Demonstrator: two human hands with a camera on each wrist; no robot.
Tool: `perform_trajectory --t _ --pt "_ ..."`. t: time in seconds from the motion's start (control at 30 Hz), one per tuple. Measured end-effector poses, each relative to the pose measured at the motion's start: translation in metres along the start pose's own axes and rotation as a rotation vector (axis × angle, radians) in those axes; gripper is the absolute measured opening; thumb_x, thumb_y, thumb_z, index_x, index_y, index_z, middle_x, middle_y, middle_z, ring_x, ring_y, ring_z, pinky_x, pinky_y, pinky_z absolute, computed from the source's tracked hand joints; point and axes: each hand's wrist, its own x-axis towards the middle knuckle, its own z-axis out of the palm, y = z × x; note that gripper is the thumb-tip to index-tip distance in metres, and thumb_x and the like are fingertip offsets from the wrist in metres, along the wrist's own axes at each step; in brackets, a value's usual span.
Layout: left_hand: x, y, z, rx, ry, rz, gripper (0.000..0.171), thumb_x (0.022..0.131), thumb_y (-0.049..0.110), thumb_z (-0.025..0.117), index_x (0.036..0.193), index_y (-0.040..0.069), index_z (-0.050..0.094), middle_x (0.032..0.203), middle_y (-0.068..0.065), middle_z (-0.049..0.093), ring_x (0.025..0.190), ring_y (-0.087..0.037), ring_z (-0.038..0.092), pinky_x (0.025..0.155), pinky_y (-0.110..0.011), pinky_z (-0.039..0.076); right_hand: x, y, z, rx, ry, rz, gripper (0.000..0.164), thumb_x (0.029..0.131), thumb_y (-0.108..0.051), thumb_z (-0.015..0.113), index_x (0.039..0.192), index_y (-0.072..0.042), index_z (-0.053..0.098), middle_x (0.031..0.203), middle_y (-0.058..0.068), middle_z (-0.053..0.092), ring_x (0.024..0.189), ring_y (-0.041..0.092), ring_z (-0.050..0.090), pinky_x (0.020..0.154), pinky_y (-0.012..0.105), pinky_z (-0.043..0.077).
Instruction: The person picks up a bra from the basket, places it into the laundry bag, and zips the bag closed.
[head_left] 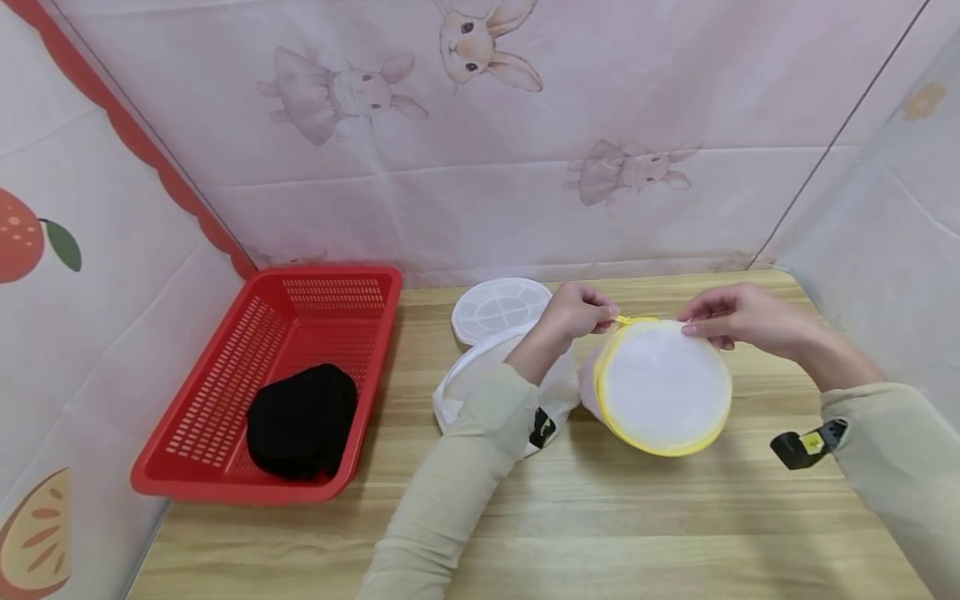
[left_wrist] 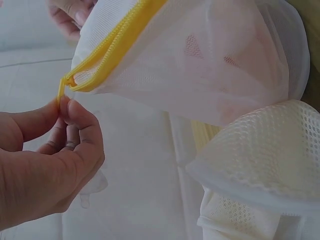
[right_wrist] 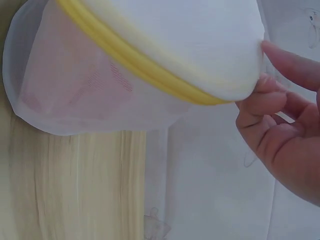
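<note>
A round white mesh laundry bag (head_left: 663,387) with a yellow zipper (left_wrist: 117,47) around its top stands tilted at the right of the table, its flat lid facing the head camera. Pink fabric (left_wrist: 225,65) shows through its mesh side. My left hand (head_left: 576,313) pinches the yellow zipper pull (left_wrist: 61,92) between thumb and forefinger, at the bag's far edge. On the other side, my right hand (head_left: 753,321) pinches the lid's rim with thumb and fingers. In the left wrist view the two yellow zipper bands meet near the pull.
Partly behind my left forearm lies another white mesh bag (head_left: 480,367), with a flat round white mesh piece (head_left: 501,308) behind it. At the left, a red plastic basket (head_left: 337,293) holds a black bundle (head_left: 303,421). Fabric-covered walls (head_left: 480,208) border the wooden table (head_left: 637,533).
</note>
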Motion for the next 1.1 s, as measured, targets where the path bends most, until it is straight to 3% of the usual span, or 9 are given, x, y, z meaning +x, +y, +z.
perform_trajectory --t 0.37,0.67,1.1 --pt "0.003 -0.004 0.003 -0.016 0.042 0.003 0.008 0.082 -0.002 0.065 0.075 -0.003 0.059 0.072 -0.007 0.059 0.056 -0.01 0.052 0.058 -0.021 0.051 0.003 0.001 0.008 -0.058 0.016 -0.043 0.016 0.082 -0.013 0.067 0.086 0.002 0.063 0.061 0.004 0.048 0.053 0.014 0.045 0.049 0.026 0.037" --pt "0.002 -0.008 0.003 -0.01 0.042 -0.013 0.007 0.083 -0.001 0.063 0.085 -0.008 0.061 0.064 -0.001 0.053 0.057 -0.011 0.051 0.063 -0.023 0.052 0.001 0.001 0.011 -0.025 0.046 -0.014 0.014 0.082 -0.008 0.066 0.083 0.004 0.06 0.06 0.004 0.047 0.052 0.014 0.045 0.048 0.026 0.037" --pt "0.001 -0.012 0.003 -0.05 0.049 -0.045 0.006 0.083 -0.002 0.063 0.082 -0.007 0.061 0.064 -0.003 0.053 0.057 -0.012 0.05 0.071 -0.029 0.053 -0.001 0.0 0.013 0.061 0.114 0.001 0.014 0.083 -0.003 0.062 0.086 0.01 0.058 0.064 0.005 0.049 0.053 0.015 0.046 0.048 0.026 0.042"
